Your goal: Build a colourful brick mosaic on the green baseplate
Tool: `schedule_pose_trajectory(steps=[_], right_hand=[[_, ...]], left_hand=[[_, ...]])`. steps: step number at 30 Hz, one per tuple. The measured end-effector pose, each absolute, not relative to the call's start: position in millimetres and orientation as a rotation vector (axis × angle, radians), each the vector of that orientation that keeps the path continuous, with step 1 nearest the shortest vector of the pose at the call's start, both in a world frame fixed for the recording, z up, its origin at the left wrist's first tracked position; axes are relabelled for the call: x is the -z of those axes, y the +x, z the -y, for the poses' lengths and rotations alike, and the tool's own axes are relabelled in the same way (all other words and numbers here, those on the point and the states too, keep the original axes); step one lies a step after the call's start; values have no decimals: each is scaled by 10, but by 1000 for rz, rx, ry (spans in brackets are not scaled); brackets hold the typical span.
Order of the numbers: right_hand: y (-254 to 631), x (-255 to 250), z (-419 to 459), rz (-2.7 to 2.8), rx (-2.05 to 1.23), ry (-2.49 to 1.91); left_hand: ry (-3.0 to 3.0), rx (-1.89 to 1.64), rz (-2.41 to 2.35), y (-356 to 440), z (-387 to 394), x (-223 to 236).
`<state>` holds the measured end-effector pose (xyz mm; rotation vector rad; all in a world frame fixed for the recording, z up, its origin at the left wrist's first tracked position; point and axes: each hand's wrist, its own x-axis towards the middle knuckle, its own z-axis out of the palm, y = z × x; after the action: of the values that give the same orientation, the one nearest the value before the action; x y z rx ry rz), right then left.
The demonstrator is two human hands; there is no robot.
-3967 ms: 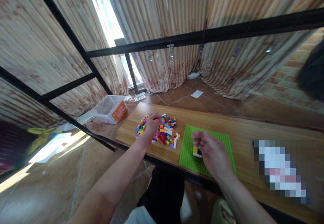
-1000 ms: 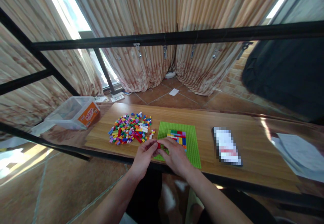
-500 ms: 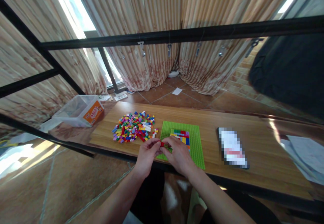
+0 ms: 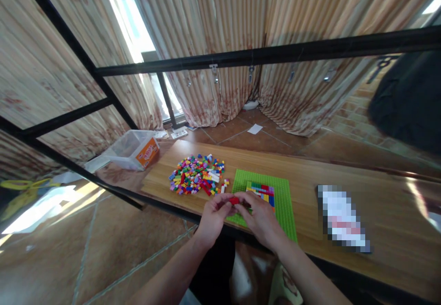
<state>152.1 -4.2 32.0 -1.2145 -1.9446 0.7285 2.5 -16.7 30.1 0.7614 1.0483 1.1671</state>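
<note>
A small red toy brick [image 4: 234,200] is pinched between my two hands, over the near left part of the green baseplate [image 4: 286,204]. My left hand [image 4: 214,215] closes on it from the left with thumb and fingers. From the other side my right hand [image 4: 259,215] grips it as well, its fingers bent. Behind my right hand, a block of multicoloured bricks [image 4: 266,191] is built up on the baseplate, partly hidden by that hand. Left of the baseplate lies a loose pile of mixed bricks [image 4: 196,176].
The wooden table [image 4: 303,172] carries a phone [image 4: 342,217] with a blurred screen at the right. Past its left end stands a clear plastic box [image 4: 132,149] with an orange label. A black metal rail [image 4: 234,59] crosses in front of the curtains [image 4: 227,15].
Four seconds ago my left hand was over the pile and my right above the baseplate; both now meet on the red brick. In the last second the view has swung left.
</note>
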Motion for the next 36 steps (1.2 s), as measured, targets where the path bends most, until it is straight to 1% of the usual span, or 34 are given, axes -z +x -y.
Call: schedule_pose_trajectory(steps=[5,8,10,14,17,21,24,28,32,36], right_hand=[[1535,-309,38,1977,-739,-1206],[1551,-295,41,1982,-746,-1222],[1563,-276,44,1974,-746,-1235],[1576,-237,55,1987,-735,-1240],[1568,-217,67,2016,-709,-1246],[1549,-201,78,2052,-691,-1239],[1545,-184,79,2062,-657,-1241],[1547,-154,72,2056,-638,-1246],[1540,-154,67,2043,-697,-1244],[1506,-201,77,1969,-803,-1258]], left_hand=[[841,-1189,-1064,37,171,-252],[987,-1247,-1206,-81,189,-149],[1146,-1311,-1405,-278,186,-65],[1401,-1434,-1981,-894,87,66],[1357,-1445,-2233,-1302,-67,128],[1331,-1298,-2302,-1509,-240,161],[1347,-1161,-2362,-1505,-279,128],[1392,-1070,-2363,-1484,-281,40],[1403,-1069,-2339,-1488,-280,-23],[1385,-1213,-2247,-1452,-208,-54]])
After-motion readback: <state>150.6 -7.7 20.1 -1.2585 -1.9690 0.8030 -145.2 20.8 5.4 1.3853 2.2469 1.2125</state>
